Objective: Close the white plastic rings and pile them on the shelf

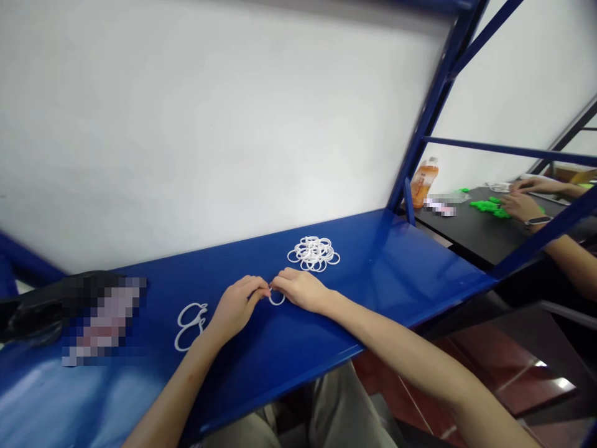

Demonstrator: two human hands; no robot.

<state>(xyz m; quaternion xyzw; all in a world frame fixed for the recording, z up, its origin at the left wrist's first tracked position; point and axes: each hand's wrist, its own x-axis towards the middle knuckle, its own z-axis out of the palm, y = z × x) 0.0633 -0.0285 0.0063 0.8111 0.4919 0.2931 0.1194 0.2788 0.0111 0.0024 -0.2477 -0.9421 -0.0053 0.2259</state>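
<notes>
Both of my hands meet over the blue table [298, 348], with a white plastic ring [277, 303] between them. My left hand [242, 305] pinches the ring's left side, its thumb and fingers pressed together. On the other side my right hand [301, 288] has its fingers closed on the same ring; the top of the ring is hidden by the fingers. Just beyond my right hand lies a pile of white rings [314, 252]. Two white rings [188, 326] with small tabs rest left of my left hand, partly behind my forearm.
A black plastic bag [41, 308] and a blurred-out packet [107, 320] lie at the left. A blue metal post [426, 118] rises at the table's right end. Beyond it, a co-worker's hands [525, 202] handle green pieces [489, 207] near an orange bottle [423, 183].
</notes>
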